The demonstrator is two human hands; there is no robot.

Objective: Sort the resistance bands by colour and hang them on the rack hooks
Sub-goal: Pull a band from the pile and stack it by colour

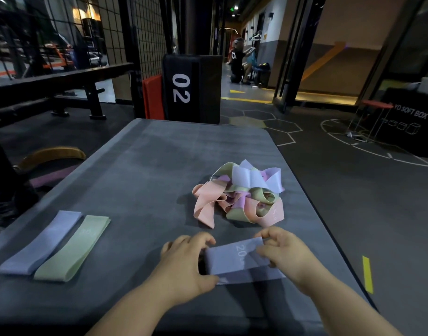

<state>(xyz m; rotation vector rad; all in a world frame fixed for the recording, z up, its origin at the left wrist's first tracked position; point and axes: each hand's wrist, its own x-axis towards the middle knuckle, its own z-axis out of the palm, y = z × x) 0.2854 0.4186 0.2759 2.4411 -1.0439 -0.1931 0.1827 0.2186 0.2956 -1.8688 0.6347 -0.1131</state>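
Stretching across the near part of the grey tabletop (pixel 147 166), the held band (pixel 234 261) is a wide, flat loop of pale lavender fabric. One layer lies on the other, and a white "20" is printed on its upper face.

Farther back lies a tangled pile of bands (pixel 239 195) in pink, pale yellow-green, lilac and lavender, its loops threaded through one another. At the far left a purple band (pixel 40 243) and a green band (pixel 73 248) lie pressed flat side by side. Their long edges touch, and both are angled the same way.

The left end of the held band is hidden under curled fingers, and whatever follows the "20" is covered by the other hand. The bands in the pile overlap too much to count. The pale print on the green band and on one pink loop is too faint to read. Both forearms are cut off by the bottom edge.

The left hand (pixel 183 260) grips the held band's left end, fingers curled over the top and thumb at the near edge. The right hand (pixel 284 253) pinches the right end, fingers bent down onto the cloth. The held band spans the gap between the hands, just in front of the pile and well apart from the two flat bands. I cannot tell whether it rests on the tabletop or hangs just above it.
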